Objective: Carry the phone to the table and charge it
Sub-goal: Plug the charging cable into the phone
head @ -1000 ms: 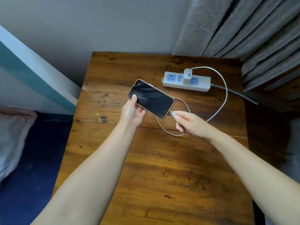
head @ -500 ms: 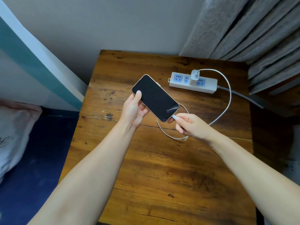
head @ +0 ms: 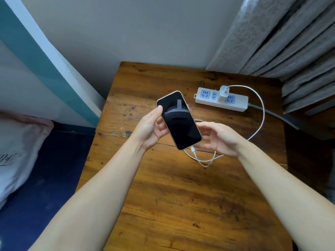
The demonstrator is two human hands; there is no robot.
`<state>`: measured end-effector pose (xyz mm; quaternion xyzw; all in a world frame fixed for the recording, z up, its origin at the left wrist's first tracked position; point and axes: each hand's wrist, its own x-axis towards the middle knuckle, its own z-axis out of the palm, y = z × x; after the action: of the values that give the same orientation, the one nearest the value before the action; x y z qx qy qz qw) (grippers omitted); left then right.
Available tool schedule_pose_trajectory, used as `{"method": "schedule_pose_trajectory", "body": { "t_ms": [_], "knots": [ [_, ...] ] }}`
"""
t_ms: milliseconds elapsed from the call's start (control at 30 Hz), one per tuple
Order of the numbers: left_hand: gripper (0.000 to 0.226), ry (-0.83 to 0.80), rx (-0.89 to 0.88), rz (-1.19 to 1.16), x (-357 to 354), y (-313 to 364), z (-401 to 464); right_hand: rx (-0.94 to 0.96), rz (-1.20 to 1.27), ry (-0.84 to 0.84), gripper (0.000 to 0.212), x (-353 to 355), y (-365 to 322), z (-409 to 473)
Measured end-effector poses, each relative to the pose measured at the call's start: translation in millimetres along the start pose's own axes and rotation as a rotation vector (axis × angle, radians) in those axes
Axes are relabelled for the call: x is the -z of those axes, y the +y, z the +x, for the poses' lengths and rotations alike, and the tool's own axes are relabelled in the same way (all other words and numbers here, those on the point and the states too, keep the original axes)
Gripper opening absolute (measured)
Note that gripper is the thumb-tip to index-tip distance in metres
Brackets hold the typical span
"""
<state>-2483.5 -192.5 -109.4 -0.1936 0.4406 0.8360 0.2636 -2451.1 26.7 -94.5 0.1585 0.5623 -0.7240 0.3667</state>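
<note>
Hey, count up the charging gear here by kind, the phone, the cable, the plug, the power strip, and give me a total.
Phone: 1, held up in the left hand
Charging cable: 1, white, its connector at the phone's bottom edge
Charger plug: 1, white, in the strip
Power strip: 1, white, on the wooden table
Total: 4
</note>
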Motion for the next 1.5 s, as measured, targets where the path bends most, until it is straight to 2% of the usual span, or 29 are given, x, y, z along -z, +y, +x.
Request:
{"method": "schedule_pose_trajectory", "body": {
  "t_ms": [167, 367, 700, 1100, 1200, 1300, 1433, 1500],
  "knots": [
    [0.03, -0.031, 0.06, 0.039, 6, 0, -5, -0.097, 0.127, -0.059, 0.04, -24, 7, 13],
    [0.031, -0.046, 0.079, 0.039, 19, 2, -9, -0.159, 0.155, -0.111, 0.045, -30, 13, 24],
    [0.031, -0.046, 0.079, 0.054, 24, 6, -11, -0.177, 0.151, -0.119, 0.05, -35, 12, 29],
    [0.03, -0.007, 0.055, 0.074, 33, 9, -15, -0.176, 0.12, -0.109, 0.045, -46, 13, 31],
    [0.03, 0.037, 0.053, 0.039, 40, 12, -17, -0.133, 0.105, -0.062, 0.041, -52, 15, 38],
    [0.028, 0.122, 0.041, -0.01, 57, 17, -20, -0.022, 0.005, 0.052, 0.028, -67, 18, 54],
    [0.028, 0.288, 0.059, -0.061, 88, 25, -22, -0.025, -0.115, 0.125, 0.025, -100, 28, 86],
    [0.035, 0.364, 0.067, -0.089, 106, 30, -22, -0.035, -0.151, 0.144, 0.027, -119, 35, 104]
  ]
}}
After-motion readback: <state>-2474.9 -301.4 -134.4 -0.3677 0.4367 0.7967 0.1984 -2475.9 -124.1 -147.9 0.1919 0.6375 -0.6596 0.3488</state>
